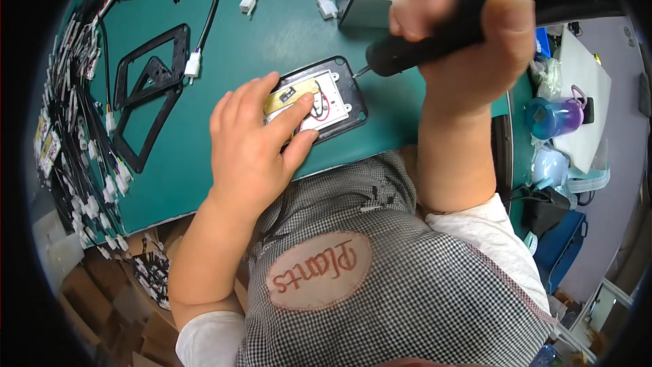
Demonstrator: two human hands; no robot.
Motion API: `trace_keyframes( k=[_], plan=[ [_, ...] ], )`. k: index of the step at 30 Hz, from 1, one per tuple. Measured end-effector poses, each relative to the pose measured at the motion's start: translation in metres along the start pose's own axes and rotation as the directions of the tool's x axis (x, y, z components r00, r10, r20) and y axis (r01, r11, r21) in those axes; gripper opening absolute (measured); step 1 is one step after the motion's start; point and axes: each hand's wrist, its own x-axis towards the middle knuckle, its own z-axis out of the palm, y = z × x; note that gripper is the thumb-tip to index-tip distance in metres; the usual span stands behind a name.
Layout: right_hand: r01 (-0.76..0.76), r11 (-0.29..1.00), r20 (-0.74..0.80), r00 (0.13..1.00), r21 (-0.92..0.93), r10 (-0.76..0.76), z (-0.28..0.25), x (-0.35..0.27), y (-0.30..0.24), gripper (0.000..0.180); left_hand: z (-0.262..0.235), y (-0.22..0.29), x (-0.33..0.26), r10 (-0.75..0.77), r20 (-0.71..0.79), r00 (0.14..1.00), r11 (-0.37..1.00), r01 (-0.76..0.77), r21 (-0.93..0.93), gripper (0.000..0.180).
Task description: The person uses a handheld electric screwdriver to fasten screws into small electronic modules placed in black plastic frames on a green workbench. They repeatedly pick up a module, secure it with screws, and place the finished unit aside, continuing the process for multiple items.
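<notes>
On the green table (pixel 170 190), the black case (pixel 358 105) lies longways, left to right, under my spread left hand (pixel 248 132). My right hand (pixel 468 71) squeezes the black driver (pixel 462 24), its tip by the case's far right corner.

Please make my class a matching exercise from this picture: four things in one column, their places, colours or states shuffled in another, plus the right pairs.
Things:
1. Left hand
2. Black driver tool
3. Drinking bottle
4. Black frames

Descriptions:
a. Blue and purple
b. Lying on the green tabletop, left of the left hand
c. Resting on an open black casing
d. Gripped in the right hand

Pairs: 1-c, 2-d, 3-a, 4-b
</notes>
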Motion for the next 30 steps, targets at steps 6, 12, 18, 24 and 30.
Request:
trace_keyframes(
  k=[6,12,18,24,30],
  plan=[
    [-0.001,0.97,-0.072,0.997,-0.245,-0.017,0.003,-0.008,0.016,0.059,0.0,0.0,-0.002,-0.012,-0.007,1.0,1.0,0.012,0.001,0.042],
    [-0.02,0.975,-0.004,1.0,-0.221,0.019,0.005,-0.006,0.026,0.058,0.001,-0.001,-0.002,-0.017,-0.013,1.0,1.0,0.017,-0.017,0.044],
    [0.101,0.948,0.287,0.958,-0.3,-0.011,0.0,-0.005,0.04,0.055,0.0,-0.001,-0.002,-0.012,-0.021,1.0,1.0,0.012,-0.016,0.045],
    [0.105,0.957,0.244,0.969,-0.269,-0.038,-0.003,-0.008,0.04,0.047,0.0,-0.001,-0.002,-0.006,-0.027,1.0,1.0,0.005,-0.028,0.043],
    [0.17,0.936,0.094,0.985,-0.309,-0.148,-0.003,0.008,0.002,0.032,0.0,0.0,-0.001,-0.019,-0.018,1.0,1.0,0.019,-0.001,0.042]
  ],
)
